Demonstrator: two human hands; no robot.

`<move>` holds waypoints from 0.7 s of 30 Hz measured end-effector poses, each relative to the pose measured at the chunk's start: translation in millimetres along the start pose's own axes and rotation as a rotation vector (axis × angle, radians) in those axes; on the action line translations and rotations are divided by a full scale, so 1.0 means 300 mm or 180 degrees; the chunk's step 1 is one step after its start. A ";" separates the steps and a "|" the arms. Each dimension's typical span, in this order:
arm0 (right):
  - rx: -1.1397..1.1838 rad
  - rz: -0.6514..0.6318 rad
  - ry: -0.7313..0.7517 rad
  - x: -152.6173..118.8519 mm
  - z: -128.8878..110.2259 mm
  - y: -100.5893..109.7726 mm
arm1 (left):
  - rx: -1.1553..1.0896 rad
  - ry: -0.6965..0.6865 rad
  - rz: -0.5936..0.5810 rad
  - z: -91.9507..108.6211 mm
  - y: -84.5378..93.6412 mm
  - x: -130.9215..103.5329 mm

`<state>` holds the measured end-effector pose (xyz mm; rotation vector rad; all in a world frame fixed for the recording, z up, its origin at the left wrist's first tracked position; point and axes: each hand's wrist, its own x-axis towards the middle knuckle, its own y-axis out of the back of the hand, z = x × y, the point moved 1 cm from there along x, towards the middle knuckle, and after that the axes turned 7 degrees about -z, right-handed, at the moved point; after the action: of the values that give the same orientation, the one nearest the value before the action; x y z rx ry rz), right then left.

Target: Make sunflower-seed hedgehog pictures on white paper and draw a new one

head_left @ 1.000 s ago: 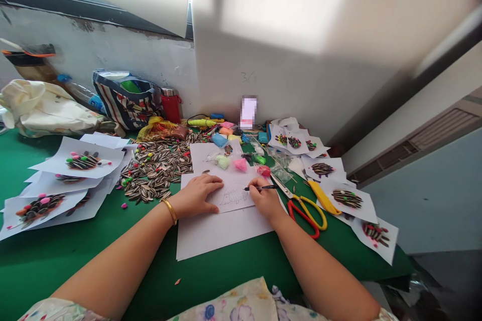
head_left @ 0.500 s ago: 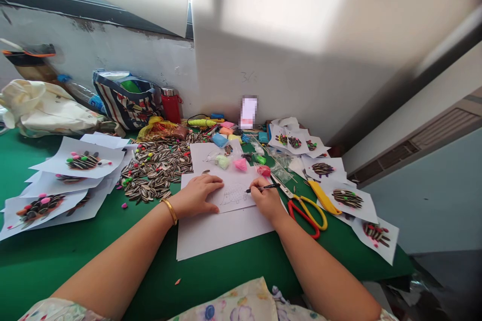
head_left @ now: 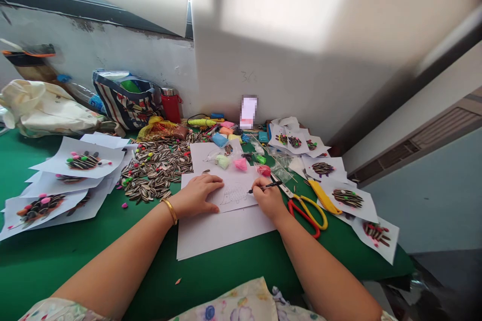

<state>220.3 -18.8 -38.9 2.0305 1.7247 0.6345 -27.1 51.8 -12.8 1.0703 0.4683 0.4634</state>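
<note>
My right hand is closed around a black pen, its tip at the right end of a line drawing on white paper. The drawing looks like a small hedgehog with a scaly back, a pointed snout and short legs. Flat on the left part of that sheet lies my left hand, fingers stretched out, holding nothing. Under it, more white paper shows toward me. Just beyond the drawing are small bags of light green clay, pink clay and red clay.
A heap of striped sunflower seeds spreads left of the paper. Scissors and a yellow box cutter lie by my right wrist. Seed-decorated sheets are stacked at left; more sheets line the right. A red bottle stands behind.
My right hand and the pen have shifted slightly to the right along the drawing. My left hand stays where it was.
</note>
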 end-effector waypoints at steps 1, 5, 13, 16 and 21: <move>-0.0014 0.0000 -0.0013 0.000 0.001 0.001 | -0.0009 -0.0006 0.0008 0.000 0.000 0.000; -0.0120 -0.0054 0.0064 0.000 0.001 0.001 | -0.0017 -0.0005 0.0021 -0.004 -0.003 0.000; -0.0175 -0.0093 0.0061 -0.001 -0.003 0.001 | 0.0039 0.0004 -0.0018 -0.006 -0.004 0.002; -0.0103 -0.0076 0.0094 0.000 0.001 -0.001 | 0.0028 -0.0014 0.0000 -0.009 -0.006 0.002; -0.0065 -0.0030 0.0058 -0.001 -0.001 -0.004 | 0.0023 -0.0041 0.0024 -0.013 -0.009 0.002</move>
<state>219.1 -19.0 -39.4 2.0075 1.7302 0.6668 -28.5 53.8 -17.0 1.0819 0.4549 0.4614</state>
